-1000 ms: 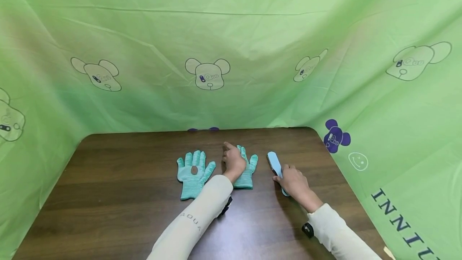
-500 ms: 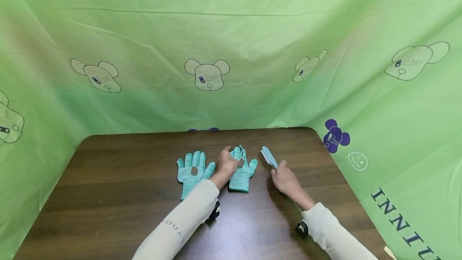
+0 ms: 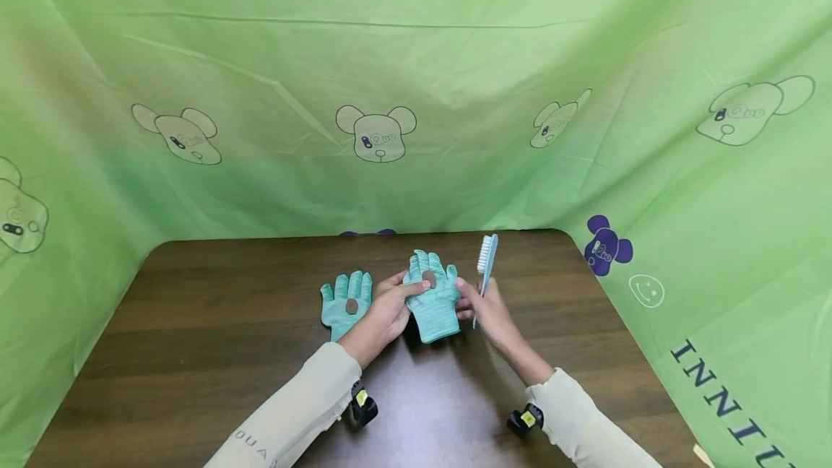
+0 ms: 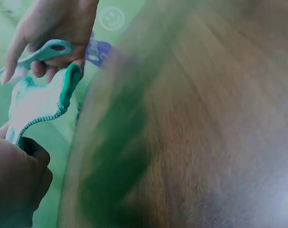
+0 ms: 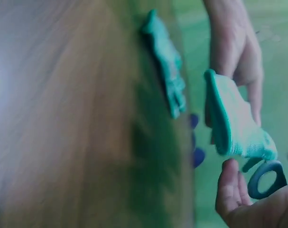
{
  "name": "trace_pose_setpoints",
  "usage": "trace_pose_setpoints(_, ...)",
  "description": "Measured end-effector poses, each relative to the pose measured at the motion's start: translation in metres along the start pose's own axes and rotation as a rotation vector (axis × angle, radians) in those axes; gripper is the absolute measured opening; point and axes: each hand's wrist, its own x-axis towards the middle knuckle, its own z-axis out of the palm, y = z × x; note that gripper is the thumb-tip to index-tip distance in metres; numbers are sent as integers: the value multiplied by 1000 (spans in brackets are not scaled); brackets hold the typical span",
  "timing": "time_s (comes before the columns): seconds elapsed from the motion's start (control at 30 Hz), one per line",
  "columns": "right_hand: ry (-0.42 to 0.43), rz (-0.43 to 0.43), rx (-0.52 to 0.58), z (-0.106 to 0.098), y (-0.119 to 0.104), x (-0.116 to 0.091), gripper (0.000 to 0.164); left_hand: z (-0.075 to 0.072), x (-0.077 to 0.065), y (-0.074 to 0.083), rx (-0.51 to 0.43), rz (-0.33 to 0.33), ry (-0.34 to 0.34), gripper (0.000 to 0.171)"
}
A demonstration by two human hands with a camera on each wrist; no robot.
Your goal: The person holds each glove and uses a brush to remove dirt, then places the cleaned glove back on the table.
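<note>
In the head view my left hand (image 3: 387,309) grips a teal knitted glove (image 3: 437,313), its thumb on the front beside a brown oval spot. The glove is lifted off the table, fingers pointing away and cuff toward me. My right hand (image 3: 490,313) holds a light blue brush (image 3: 490,255) upright, white bristles facing left. Its thumb tip is at the glove's right edge; whether it touches is unclear. In the left wrist view the brush handle (image 4: 56,49) shows a hole at its end. A second teal glove (image 3: 339,309) lies flat, partly behind my left hand.
A dark brown wooden table (image 3: 195,352) with rounded far corners lies beneath. Green printed cloth (image 3: 273,186) hangs behind it and along both sides. Black wrist cameras (image 3: 525,419) sit under both wrists.
My left hand has taken the right-hand glove and raised it from the table. My right hand has picked up the brush, turned it upright and brought it left toward the glove.
</note>
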Motion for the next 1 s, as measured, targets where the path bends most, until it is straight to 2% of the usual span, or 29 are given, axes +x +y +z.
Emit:
trace_pose_setpoints(0.13, -25, -51, -81, 5, -9, -5, 27, -1, -8, 2, -54, -50, -29, 51)
trace_pose_setpoints(0.33, 7, -123, -207, 10, -11, -14, 31, 2, -17, 1, -124, -142, -56, 47)
trace_pose_setpoints(0.57, 37, -168, -266, 11, -11, -15, 30, 6, -24, 1, -120, -140, -123, 41)
trace_pose_setpoints(0.7, 53, -186, -295, 11, -11, -16, 30, 8, -26, 1, -147, -137, -122, 37)
trace_pose_setpoints(0.83, 60, -185, -285, 12, -12, -17, 31, 9, -27, -1, -175, -150, -109, 39)
trace_pose_setpoints(1.0, 74, -180, -246, 14, -13, -18, 30, 8, -30, -4, -211, -167, -138, 43)
